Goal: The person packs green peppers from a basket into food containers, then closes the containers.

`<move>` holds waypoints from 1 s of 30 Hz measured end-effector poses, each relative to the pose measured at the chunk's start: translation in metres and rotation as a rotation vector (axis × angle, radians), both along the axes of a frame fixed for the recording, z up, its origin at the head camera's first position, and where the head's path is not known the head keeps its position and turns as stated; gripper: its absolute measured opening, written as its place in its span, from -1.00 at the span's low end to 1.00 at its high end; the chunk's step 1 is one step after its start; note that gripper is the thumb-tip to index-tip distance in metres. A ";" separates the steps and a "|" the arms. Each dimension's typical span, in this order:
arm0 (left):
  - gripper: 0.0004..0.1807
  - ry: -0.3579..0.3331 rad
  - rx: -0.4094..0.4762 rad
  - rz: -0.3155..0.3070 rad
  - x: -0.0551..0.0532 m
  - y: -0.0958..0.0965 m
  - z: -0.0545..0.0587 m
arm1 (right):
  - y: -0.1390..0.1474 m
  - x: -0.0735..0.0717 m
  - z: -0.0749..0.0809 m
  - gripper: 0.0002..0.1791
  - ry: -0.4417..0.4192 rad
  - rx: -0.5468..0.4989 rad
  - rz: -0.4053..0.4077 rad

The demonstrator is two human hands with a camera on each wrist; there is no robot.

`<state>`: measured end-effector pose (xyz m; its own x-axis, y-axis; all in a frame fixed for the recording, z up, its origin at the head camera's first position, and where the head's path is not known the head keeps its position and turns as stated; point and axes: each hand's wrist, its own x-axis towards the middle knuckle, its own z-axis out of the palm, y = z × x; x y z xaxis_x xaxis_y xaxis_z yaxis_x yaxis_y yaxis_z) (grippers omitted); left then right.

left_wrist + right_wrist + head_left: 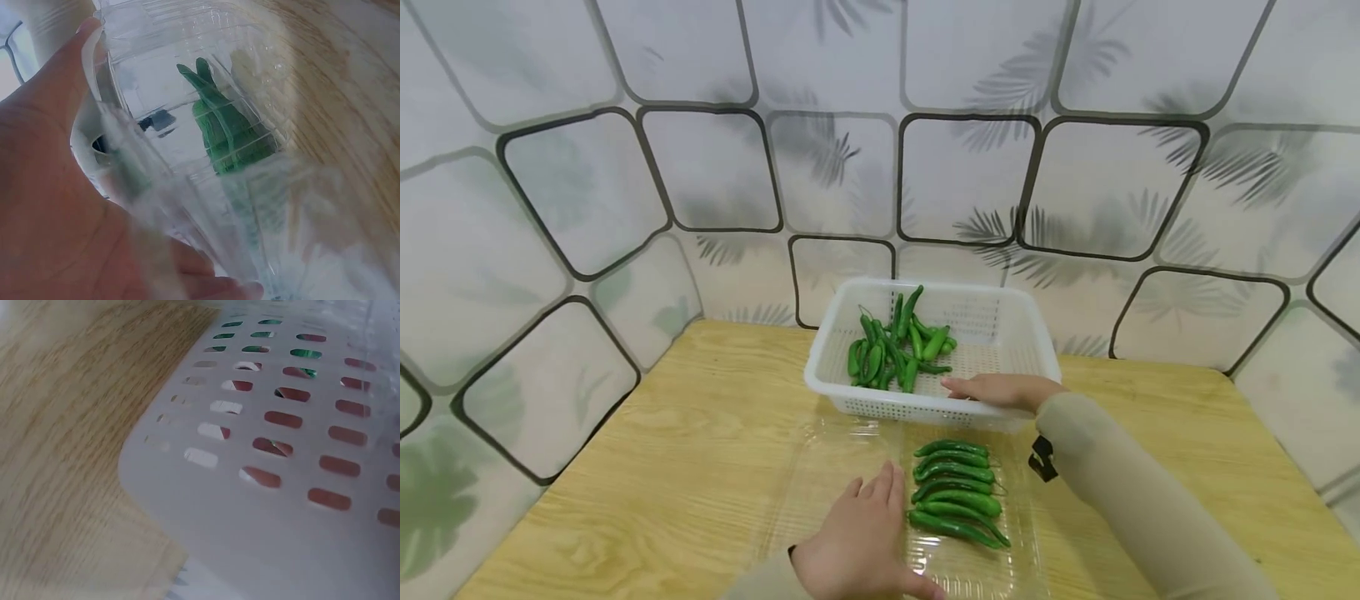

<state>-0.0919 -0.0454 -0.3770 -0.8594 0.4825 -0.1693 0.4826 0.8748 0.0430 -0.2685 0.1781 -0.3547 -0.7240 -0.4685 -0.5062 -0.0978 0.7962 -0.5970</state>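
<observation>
My left hand (868,533) lies with fingers extended along the middle of a clear plastic clamshell box (1026,542), touching its near compartment wall. In the left wrist view the box wall (156,162) runs beside the palm. A row of several green chili peppers (958,492) lies in the box's right half. My right hand (1003,390) reaches over the near rim into a white perforated basket (850,398), fingertips close to a pile of green chilies (887,350). No pepper shows in its fingers. In the right wrist view the basket wall (206,506) mostly hides that hand.
Both containers stand on a wooden table (647,467), the basket directly behind the box. A patterned wall covering (842,183) rises behind and at both sides. The left half of the box (820,467) lies flat beside the pepper row.
</observation>
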 end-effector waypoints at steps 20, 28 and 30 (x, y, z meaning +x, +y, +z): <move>0.39 0.068 -0.026 -0.032 0.000 0.001 -0.001 | 0.002 -0.007 -0.004 -0.10 0.037 0.016 0.000; 0.40 0.071 -0.013 -0.037 0.000 0.001 -0.001 | 0.009 -0.013 -0.008 -0.57 0.214 -0.067 0.059; 0.40 0.071 -0.010 -0.036 0.000 0.001 -0.002 | 0.011 -0.014 -0.009 -0.67 0.247 -0.117 0.086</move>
